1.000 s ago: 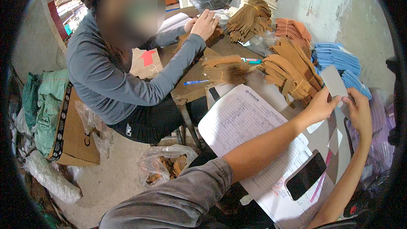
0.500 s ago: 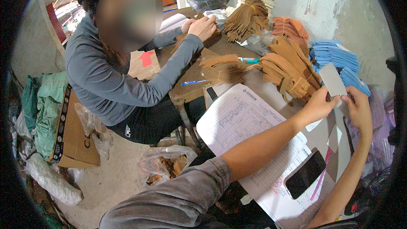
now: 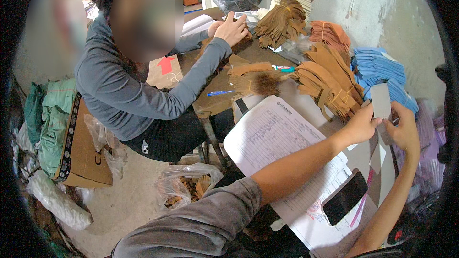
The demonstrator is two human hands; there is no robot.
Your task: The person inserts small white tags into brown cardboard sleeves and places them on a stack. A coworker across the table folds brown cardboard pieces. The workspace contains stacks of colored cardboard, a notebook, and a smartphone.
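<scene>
A small pale grey card (image 3: 381, 100) stands upright between my hands at the right of the table. My left hand (image 3: 361, 125) pinches its lower left part, thumb in front. On the other side, my right hand (image 3: 402, 126) has its fingers curled at the card's lower right edge; part of the grip is hidden. Just behind the left hand lies a large banded bundle of brown fabric strips (image 3: 330, 79). Blue folded fabric pieces (image 3: 382, 69) are stacked beyond the card. Below my hands, another pale card (image 3: 377, 156) rests on the table.
Printed forms (image 3: 272, 138) with handwriting lie under my left forearm, beside a black phone (image 3: 344, 198) and a pink pen (image 3: 357, 210). A co-worker in a grey sleeve (image 3: 191, 83) handles brown pieces across the table. A plastic bag (image 3: 184, 184) of brown scraps sits on the floor.
The card has moved slightly down and turned more upright. My left hand has shifted a little down and right with it. The co-worker's fingers have lifted slightly.
</scene>
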